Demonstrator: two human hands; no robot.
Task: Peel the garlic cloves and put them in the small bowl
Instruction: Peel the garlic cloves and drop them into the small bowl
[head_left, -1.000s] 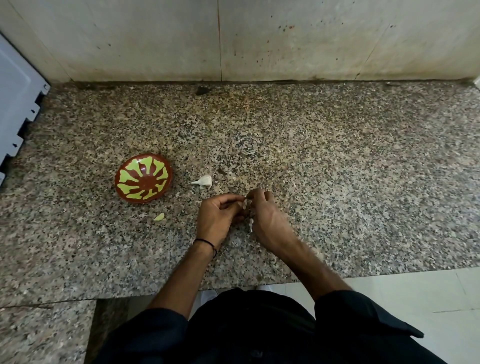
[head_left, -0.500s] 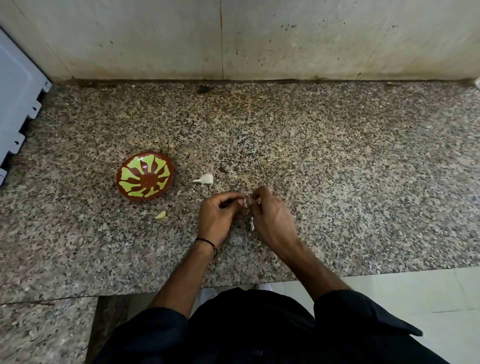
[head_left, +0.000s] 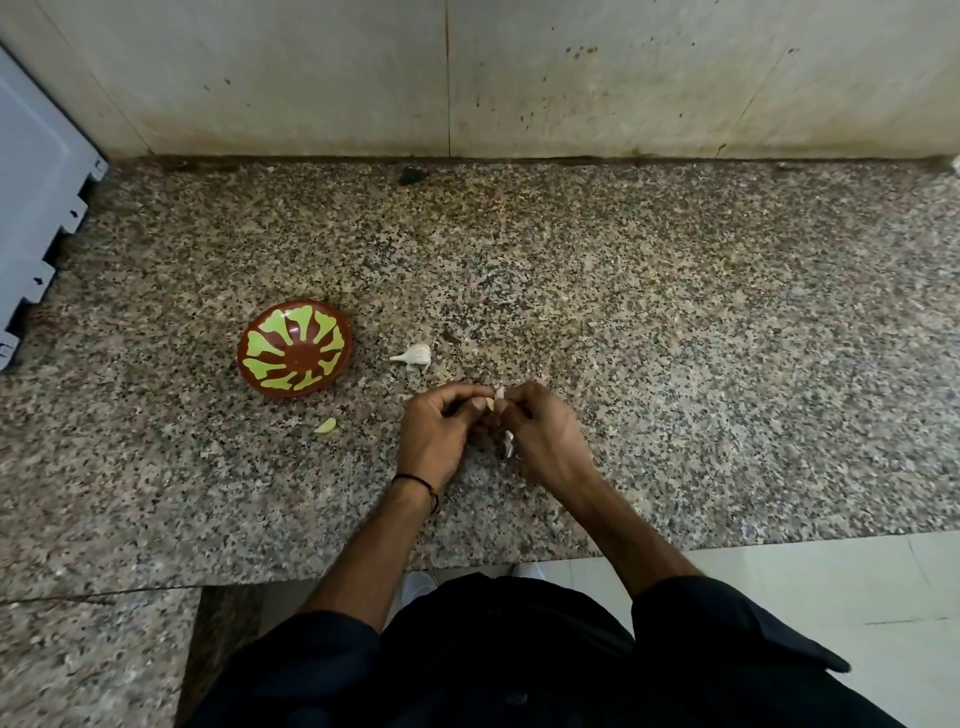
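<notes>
Both hands meet over the worktop (head_left: 675, 364), in front of the person. The left hand (head_left: 436, 436) and the right hand (head_left: 545, 441) each pinch the same clove (head_left: 497, 399) with curled fingers (head_left: 467, 395). Only a small pale part of it shows between the fingertips, so I cannot tell how its long axis lies. A strip of skin (head_left: 509, 444) hangs just under the right hand.

The bowl (head_left: 304, 353) stands to the left of the hands and a little farther from the person, well apart from them. I see no clove in it. The left hand is the nearer one, so I judge that it would carry the clove there when the peeling is finished.

A yellowish clove (head_left: 325, 426) lies on the worktop near the bowl, on its near side. A white garlic piece (head_left: 413, 356) lies between the bowl and the hands.

Compared with one second ago, almost nothing differs: the hands are in the same place, and the bowl and the loose pieces have not moved.
</notes>
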